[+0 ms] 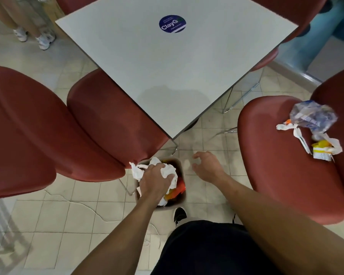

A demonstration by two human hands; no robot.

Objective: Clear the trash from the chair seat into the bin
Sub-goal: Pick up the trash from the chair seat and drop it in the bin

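Observation:
A small bin (pixel 180 202) stands on the floor between two red chairs, holding orange and yellow wrappers. My left hand (pixel 154 180) is over the bin, shut on crumpled white tissue paper (pixel 168 171) that spills out past the bin's left rim. My right hand (pixel 208 165) hovers open to the right of the bin, holding nothing. On the seat of the right red chair (pixel 282 165) lie a crumpled clear plastic bottle (pixel 312 116), white paper scraps (pixel 298 133) and a yellow and white wrapper (pixel 322 150).
A grey square table (pixel 167 72) with a round blue sticker (pixel 172 24) stands ahead. Another red chair (pixel 48 135) is on the left, more chairs behind the table. A person's legs and white shoes (pixel 42 40) are at the far left. My black shoe (pixel 180 215) is by the bin.

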